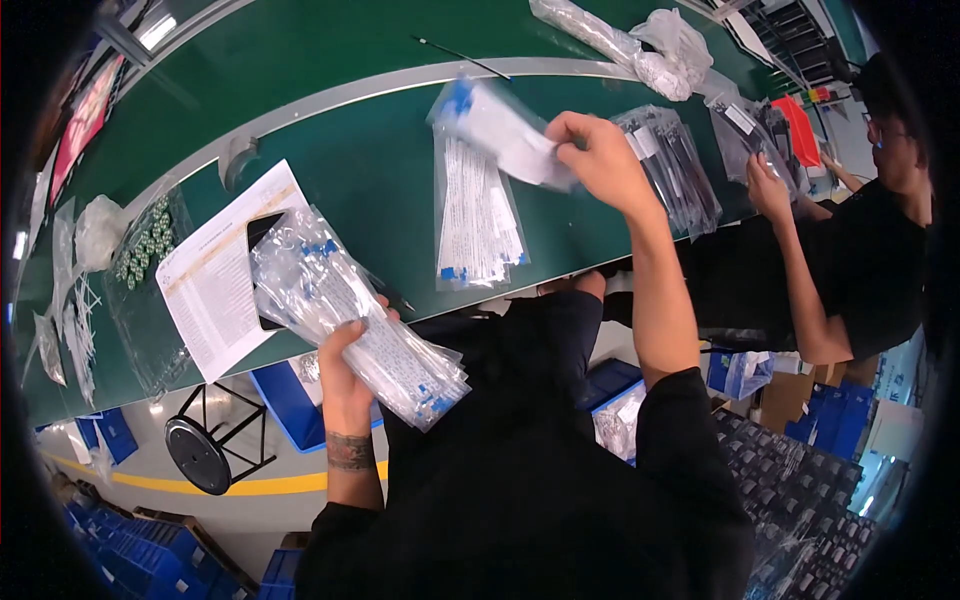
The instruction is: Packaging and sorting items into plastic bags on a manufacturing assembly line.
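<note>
My left hand grips a thick stack of clear plastic bags in front of my body. White printed strips and small blue pieces show through the plastic. Pinched in my right hand is one similar bag, raised over the table and slightly blurred. Beneath its lower edge, a pile of the same bags lies on the green table. A dark phone-like object is partly covered by the stack in my left hand and rests by a printed paper sheet.
Green-and-silver round parts lie in a bag at the left. Packed dark items and a rolled plastic bundle lie to the right. Beside me, a co-worker handles a clear bag. A black stool stands below the table.
</note>
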